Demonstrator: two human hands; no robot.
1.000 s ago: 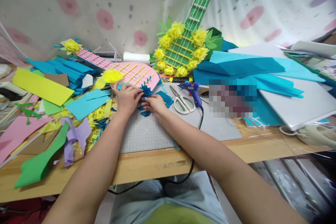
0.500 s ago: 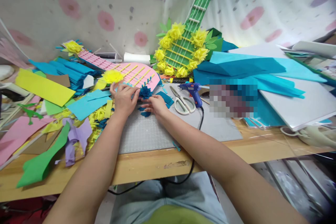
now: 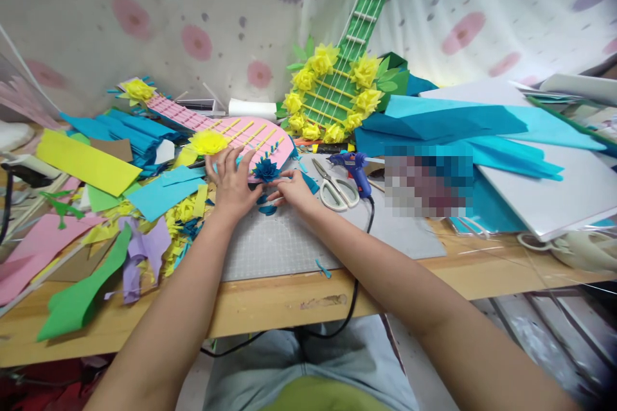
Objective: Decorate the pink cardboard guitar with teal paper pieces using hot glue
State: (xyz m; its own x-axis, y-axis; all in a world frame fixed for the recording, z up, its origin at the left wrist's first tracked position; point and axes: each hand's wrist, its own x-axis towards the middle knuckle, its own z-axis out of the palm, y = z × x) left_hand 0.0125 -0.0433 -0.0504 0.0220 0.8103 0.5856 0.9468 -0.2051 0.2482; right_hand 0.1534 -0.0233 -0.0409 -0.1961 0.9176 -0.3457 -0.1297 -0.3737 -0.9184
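Note:
A dark blue paper flower (image 3: pixel 267 169) sits at the near edge of a pink paper guitar (image 3: pixel 255 135), between my two hands. My left hand (image 3: pixel 232 181) rests over the guitar's body with its fingers spread, its thumb pointing toward the flower. On the other side, my right hand (image 3: pixel 293 191) has its fingers apart, the fingertips close to or touching the flower's right edge; contact is hard to make out. Loose blue petals (image 3: pixel 267 209) lie just below on the grey cutting mat (image 3: pixel 274 247). A yellow paper flower (image 3: pixel 208 141) is on the guitar beyond my left hand.
Scissors (image 3: pixel 337 189) and a blue glue gun (image 3: pixel 354 170) with a black cord lie right of my right hand. Behind stands a green paper guitar (image 3: pixel 332 93) ringed with yellow flowers. Paper scraps (image 3: pixel 183 215) cover the left; blue sheets (image 3: pixel 448 119) lie right.
My left hand's fingers have spread and drawn back from the blue flower, which now shows more fully. The right hand has stayed nearly in place beside it.

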